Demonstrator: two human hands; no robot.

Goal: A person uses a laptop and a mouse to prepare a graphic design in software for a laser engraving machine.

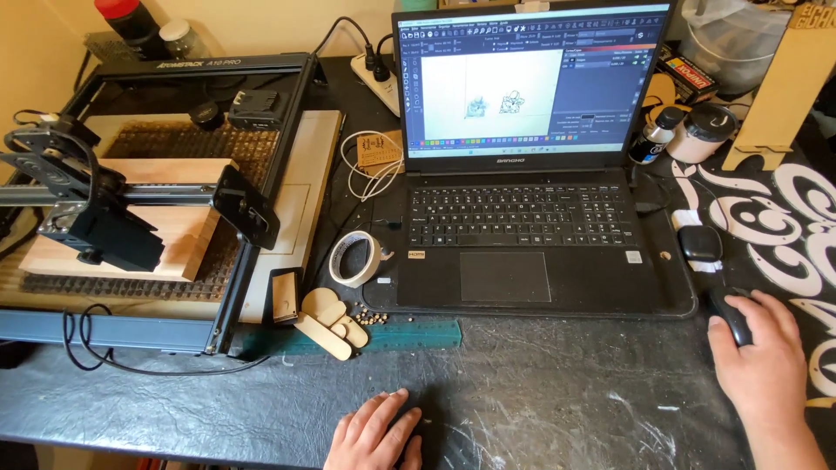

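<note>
My right hand rests on a black computer mouse at the right of the dark table, fingers wrapped over it. My left hand lies flat on the scratched black table top near the front edge, holding nothing, fingers slightly apart. An open black laptop stands between and beyond the hands, its screen showing a design program with small drawings on a white canvas.
A laser engraver frame with a wooden board inside fills the left. A tape roll, small wooden cut-outs, a green ruler, jars and a wooden stand surround the laptop.
</note>
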